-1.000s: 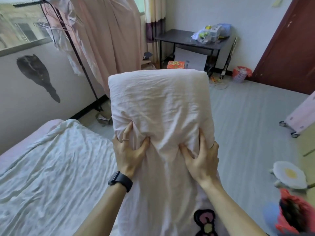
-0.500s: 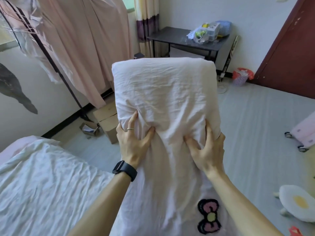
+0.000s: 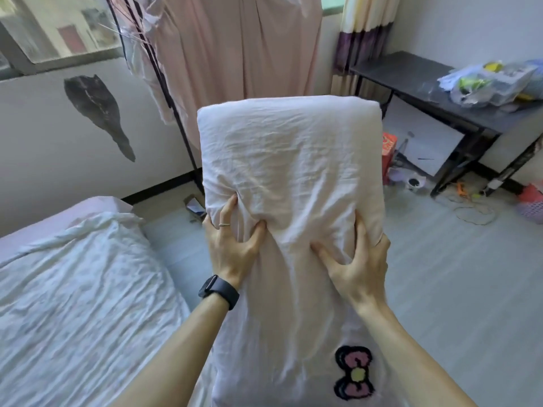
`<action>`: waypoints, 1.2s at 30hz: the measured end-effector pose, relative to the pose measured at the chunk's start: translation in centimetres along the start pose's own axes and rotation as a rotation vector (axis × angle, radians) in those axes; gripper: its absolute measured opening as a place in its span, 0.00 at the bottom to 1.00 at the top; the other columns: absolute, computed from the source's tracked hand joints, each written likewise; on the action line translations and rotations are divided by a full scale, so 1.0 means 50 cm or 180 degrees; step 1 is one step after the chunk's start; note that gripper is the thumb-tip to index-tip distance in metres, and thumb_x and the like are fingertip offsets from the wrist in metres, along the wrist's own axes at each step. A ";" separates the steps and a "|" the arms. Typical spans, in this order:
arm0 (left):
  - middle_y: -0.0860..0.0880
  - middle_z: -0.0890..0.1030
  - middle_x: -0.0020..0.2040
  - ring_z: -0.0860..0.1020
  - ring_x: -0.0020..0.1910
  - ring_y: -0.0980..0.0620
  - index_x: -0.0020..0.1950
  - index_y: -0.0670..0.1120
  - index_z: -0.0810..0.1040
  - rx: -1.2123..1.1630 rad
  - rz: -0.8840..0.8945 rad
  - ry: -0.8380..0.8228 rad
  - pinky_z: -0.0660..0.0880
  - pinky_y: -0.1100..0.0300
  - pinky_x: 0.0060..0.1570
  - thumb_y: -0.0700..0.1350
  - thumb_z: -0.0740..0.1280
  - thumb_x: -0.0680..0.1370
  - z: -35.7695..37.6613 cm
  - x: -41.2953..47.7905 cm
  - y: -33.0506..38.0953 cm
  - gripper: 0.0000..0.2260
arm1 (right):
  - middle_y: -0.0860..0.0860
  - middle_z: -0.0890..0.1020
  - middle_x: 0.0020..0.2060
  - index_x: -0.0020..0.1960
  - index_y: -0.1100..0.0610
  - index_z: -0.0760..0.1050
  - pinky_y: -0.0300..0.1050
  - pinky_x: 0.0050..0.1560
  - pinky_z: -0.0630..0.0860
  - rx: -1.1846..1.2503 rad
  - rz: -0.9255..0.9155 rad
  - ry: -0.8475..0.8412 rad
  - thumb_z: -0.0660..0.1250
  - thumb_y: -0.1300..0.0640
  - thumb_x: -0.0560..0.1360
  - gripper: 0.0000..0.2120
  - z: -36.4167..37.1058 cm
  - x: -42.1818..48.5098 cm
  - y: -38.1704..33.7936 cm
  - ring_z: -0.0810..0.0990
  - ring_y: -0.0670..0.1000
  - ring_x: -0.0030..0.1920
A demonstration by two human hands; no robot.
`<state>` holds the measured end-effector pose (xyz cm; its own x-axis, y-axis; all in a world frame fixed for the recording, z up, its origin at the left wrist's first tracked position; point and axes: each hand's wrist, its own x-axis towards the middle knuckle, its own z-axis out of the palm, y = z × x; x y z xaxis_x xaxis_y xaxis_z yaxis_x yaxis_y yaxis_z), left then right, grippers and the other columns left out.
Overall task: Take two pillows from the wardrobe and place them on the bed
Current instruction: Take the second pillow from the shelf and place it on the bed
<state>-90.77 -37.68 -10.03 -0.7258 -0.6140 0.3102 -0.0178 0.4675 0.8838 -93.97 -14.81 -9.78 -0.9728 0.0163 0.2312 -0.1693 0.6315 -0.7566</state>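
A pale pink pillow (image 3: pixel 291 160) with a pink bow patch near its lower end stands upright in front of me, held in the air. My left hand (image 3: pixel 232 245), with a ring and a black watch on the wrist, grips its left side. My right hand (image 3: pixel 357 265) grips its right side, fingers dug into the fabric. The bed (image 3: pixel 73 289), covered by a crumpled white sheet over a pink mattress, lies at the lower left, beside the pillow. No second pillow and no wardrobe are in view.
A clothes rack (image 3: pixel 164 83) with pink garments stands by the wall behind the pillow. A dark desk (image 3: pixel 417 80) with bags on it is at the right, with boxes, cables and a pink basket (image 3: pixel 531 204) on the grey floor around it.
The view has swung back to the left and nearer the bed's foot. Both hands keep the same grip on the pillow, which stays upright in front of me.
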 end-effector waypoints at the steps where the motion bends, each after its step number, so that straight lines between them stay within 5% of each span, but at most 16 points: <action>1: 0.51 0.72 0.64 0.64 0.73 0.50 0.73 0.61 0.69 0.0046 -0.0012 0.0110 0.66 0.58 0.69 0.61 0.73 0.69 -0.003 0.021 -0.004 0.33 | 0.59 0.68 0.64 0.79 0.42 0.58 0.66 0.54 0.79 0.0021 -0.0073 -0.0055 0.74 0.27 0.62 0.51 0.016 0.027 -0.010 0.67 0.58 0.66; 6: 0.56 0.70 0.63 0.63 0.67 0.65 0.71 0.67 0.67 0.0203 -0.0135 0.0614 0.57 0.79 0.64 0.63 0.72 0.68 -0.033 0.121 -0.048 0.32 | 0.60 0.70 0.60 0.79 0.42 0.59 0.65 0.52 0.79 0.0187 -0.0452 -0.0351 0.74 0.29 0.63 0.51 0.128 0.148 -0.069 0.70 0.62 0.61; 12: 0.53 0.66 0.65 0.64 0.68 0.57 0.72 0.71 0.64 0.0484 -0.0410 0.1121 0.64 0.57 0.70 0.63 0.73 0.68 -0.062 0.283 -0.143 0.34 | 0.58 0.66 0.67 0.79 0.36 0.56 0.66 0.62 0.75 0.0478 -0.0644 -0.0858 0.71 0.26 0.63 0.49 0.319 0.305 -0.145 0.70 0.63 0.67; 21: 0.45 0.65 0.70 0.63 0.74 0.48 0.72 0.71 0.63 0.0699 -0.0728 0.1647 0.64 0.48 0.74 0.65 0.72 0.67 -0.102 0.577 -0.252 0.34 | 0.58 0.63 0.70 0.78 0.34 0.56 0.65 0.69 0.69 0.0748 -0.0901 -0.1491 0.71 0.25 0.60 0.50 0.600 0.570 -0.305 0.67 0.63 0.71; 27: 0.45 0.65 0.67 0.66 0.69 0.47 0.69 0.77 0.59 0.0922 -0.0761 0.2080 0.65 0.55 0.67 0.66 0.72 0.66 -0.154 0.771 -0.343 0.36 | 0.57 0.63 0.69 0.79 0.36 0.53 0.59 0.71 0.68 0.1019 -0.1349 -0.2077 0.75 0.30 0.63 0.51 0.832 0.730 -0.417 0.66 0.60 0.71; 36: 0.50 0.63 0.63 0.62 0.65 0.57 0.76 0.65 0.59 0.1387 -0.0860 0.2782 0.66 0.53 0.68 0.65 0.77 0.62 -0.296 0.989 -0.414 0.46 | 0.60 0.64 0.69 0.79 0.36 0.54 0.63 0.69 0.70 0.1396 -0.2076 -0.2642 0.77 0.32 0.65 0.50 1.130 0.864 -0.656 0.65 0.60 0.71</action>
<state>-116.12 -87.12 -7.80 0.0942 -0.9023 0.4207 -0.4831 0.3281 0.8118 -139.39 -78.63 -9.51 -0.4563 -0.8355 0.3063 -0.5625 0.0040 -0.8268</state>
